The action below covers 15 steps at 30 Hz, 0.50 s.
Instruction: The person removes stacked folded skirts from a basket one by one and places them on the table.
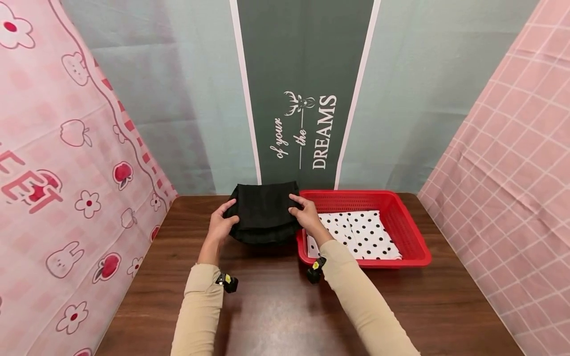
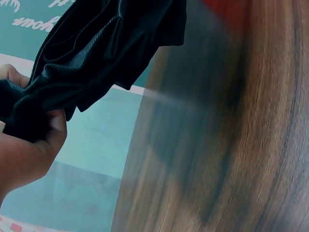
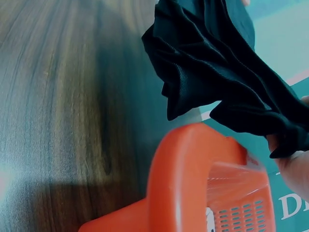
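A folded piece of black cloth (image 1: 266,207) is held up above the table between both hands, its lower folds hanging loosely. At its left edge my left hand (image 1: 221,222) pinches the fabric between thumb and fingers; the left wrist view shows the cloth (image 2: 96,53) bunched in that grip. My right hand (image 1: 306,213) pinches the opposite edge, beside the basket's left rim. In the right wrist view, layered folds of the cloth (image 3: 207,67) droop near the red rim. What kind of garment or fabric it is, I cannot tell.
A red plastic basket (image 1: 407,227) with perforated walls stands on the right of the wooden table (image 1: 267,306). White cloth with black dots (image 1: 356,235) lies folded inside it. Behind hangs a green curtain with lettering (image 1: 307,133); pink patterned curtains flank both sides.
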Available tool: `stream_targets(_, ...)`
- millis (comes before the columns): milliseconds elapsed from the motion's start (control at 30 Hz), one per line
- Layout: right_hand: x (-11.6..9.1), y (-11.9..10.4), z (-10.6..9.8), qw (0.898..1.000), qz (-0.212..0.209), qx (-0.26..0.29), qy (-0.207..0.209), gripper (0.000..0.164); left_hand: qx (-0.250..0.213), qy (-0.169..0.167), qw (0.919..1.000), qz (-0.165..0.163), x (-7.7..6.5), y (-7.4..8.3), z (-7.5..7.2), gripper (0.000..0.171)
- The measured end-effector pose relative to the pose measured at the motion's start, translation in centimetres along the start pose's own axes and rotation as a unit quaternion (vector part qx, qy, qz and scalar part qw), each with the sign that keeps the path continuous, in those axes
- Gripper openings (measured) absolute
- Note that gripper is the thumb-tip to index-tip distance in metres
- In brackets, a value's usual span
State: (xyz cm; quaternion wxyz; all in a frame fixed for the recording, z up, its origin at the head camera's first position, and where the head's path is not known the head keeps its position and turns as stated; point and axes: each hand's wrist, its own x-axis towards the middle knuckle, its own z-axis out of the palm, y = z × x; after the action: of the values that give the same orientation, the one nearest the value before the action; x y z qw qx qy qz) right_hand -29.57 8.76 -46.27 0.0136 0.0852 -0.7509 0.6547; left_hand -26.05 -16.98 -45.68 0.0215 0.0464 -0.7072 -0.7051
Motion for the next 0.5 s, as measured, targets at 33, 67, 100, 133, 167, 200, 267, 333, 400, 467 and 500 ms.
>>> stream_targets(33, 0.1, 0.1, 0.0, 1.000, -0.003, 0.001, -0.004, 0.047, 0.003, -0.001, 1.0000, 0.000, 0.1, 0.1, 0.0, 0.064)
stream_targets(67, 0.2, 0.1, 0.0, 1.000, -0.003, 0.005, -0.009, 0.047, 0.004, -0.003, 1.0000, -0.001, 0.2, 0.4, 0.0, 0.064)
stream_targets(100, 0.2, -0.2, 0.0, 1.000, -0.003, 0.003, -0.015, 0.048, 0.009, -0.004, 0.9999, 0.000, 0.1, 0.8, 0.0, 0.064)
stream_targets(133, 0.1, -0.6, 0.1, 1.000, -0.002, 0.000, -0.021, 0.049, 0.013, -0.005, 0.9999, -0.001, -0.1, 1.2, 0.0, 0.064)
stream_targets(167, 0.0, -1.0, 0.1, 1.000, 0.000, 0.001, -0.029, 0.050, 0.016, -0.007, 0.9999, 0.000, -0.1, 1.5, 0.1, 0.064)
stream_targets(200, 0.2, -1.0, 0.1, 0.999, 0.000, -0.002, -0.034, 0.052, 0.019, -0.005, 0.9998, 0.001, 0.0, 1.5, 0.1, 0.063)
stream_targets(267, 0.4, -1.0, 0.3, 0.999, 0.008, -0.015, -0.038, 0.054, 0.032, 0.001, 0.9995, 0.005, 0.2, 1.4, 0.0, 0.063)
stream_targets(333, 0.7, -0.5, 0.6, 0.999, 0.015, -0.031, -0.031, 0.056, 0.044, 0.014, 0.9989, 0.010, 0.7, 0.6, -0.1, 0.062)
stream_targets(400, 1.3, 0.4, 1.0, 0.999, 0.019, -0.045, -0.019, 0.056, 0.053, 0.029, 0.9981, 0.014, 1.2, -0.3, -0.3, 0.061)
stream_targets(467, 1.4, 0.7, 1.4, 0.998, 0.023, -0.051, -0.010, 0.055, 0.055, 0.042, 0.9974, 0.016, 1.4, -0.8, -0.3, 0.060)
stream_targets(500, 1.5, 0.9, 1.7, 0.998, 0.022, -0.053, -0.005, 0.054, 0.052, 0.050, 0.9973, 0.015, 1.5, -1.1, -0.4, 0.059)
